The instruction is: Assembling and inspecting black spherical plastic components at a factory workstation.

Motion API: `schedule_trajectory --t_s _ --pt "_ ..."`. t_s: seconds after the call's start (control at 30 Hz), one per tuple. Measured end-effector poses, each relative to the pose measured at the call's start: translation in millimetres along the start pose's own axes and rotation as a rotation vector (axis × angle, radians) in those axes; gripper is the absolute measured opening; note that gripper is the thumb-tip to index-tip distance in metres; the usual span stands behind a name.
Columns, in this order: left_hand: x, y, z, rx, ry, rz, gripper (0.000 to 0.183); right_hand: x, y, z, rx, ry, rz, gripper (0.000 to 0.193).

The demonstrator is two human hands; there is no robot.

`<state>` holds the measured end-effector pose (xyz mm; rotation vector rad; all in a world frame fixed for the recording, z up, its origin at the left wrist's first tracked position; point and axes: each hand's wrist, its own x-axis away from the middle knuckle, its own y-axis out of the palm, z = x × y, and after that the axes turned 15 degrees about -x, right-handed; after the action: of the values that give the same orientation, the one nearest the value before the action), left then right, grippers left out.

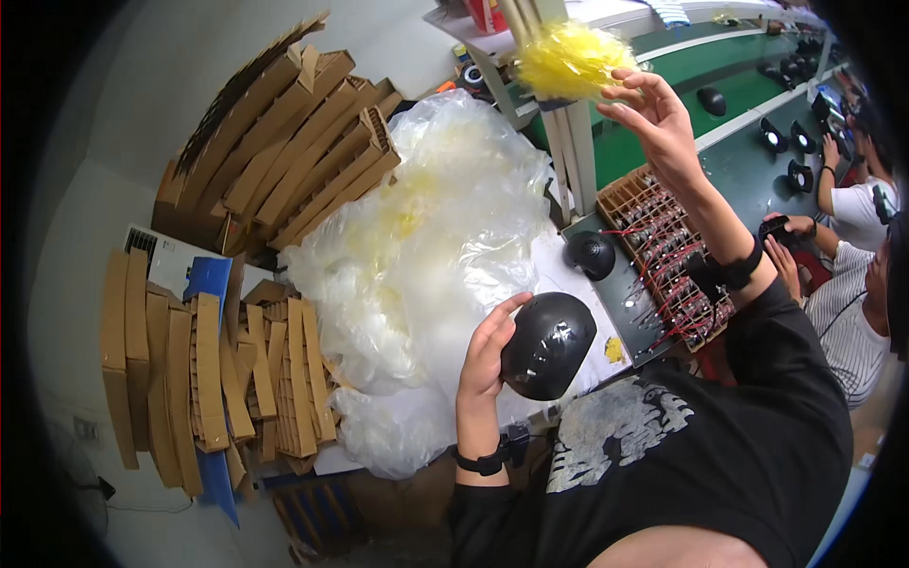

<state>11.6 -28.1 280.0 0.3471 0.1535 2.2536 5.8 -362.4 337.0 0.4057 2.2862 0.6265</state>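
My left hand (pixel 485 358) is closed round the left side of a glossy black rounded shell (pixel 549 346), held in front of my chest. My right hand (pixel 658 123) is raised at the upper right, its fingers parted and slightly curled. Their tips reach the lower right edge of a bushy bundle of yellow plastic strips (pixel 573 59) beside a pale post; whether they touch it I cannot tell. Another black rounded shell, with small holes (pixel 590 255), rests on the worktop between my hands.
Large translucent plastic bags (pixel 445 227) cover the bench. Cardboard dividers (pixel 303 142) are stacked at the left. A compartmented box of small wired parts (pixel 663 246) lies beneath my right arm. Beyond it runs a green conveyor (pixel 653 80) with black parts. Co-workers (pixel 857 284) sit at the right.
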Motion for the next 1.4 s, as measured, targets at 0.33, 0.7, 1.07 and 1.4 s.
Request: schedule_trajectory --t_s 0.33,0.7,1.07,1.4 --pt "-3 3 -9 0.027 -0.021 -0.034 0.05 -29 9 -19 0.215 -0.35 -0.277 0.012" --pt "-9 12 -11 0.005 -0.035 -0.051 0.049 -66 -39 -9 0.63 -0.389 -0.173 0.014" --pt "-15 15 -8 0.033 0.011 0.079 0.041 -72 -72 -1 0.373 0.016 0.348 0.06" --pt "-3 29 -6 0.007 0.105 0.26 0.046 -35 -82 7 -0.035 -0.125 0.763 0.037"
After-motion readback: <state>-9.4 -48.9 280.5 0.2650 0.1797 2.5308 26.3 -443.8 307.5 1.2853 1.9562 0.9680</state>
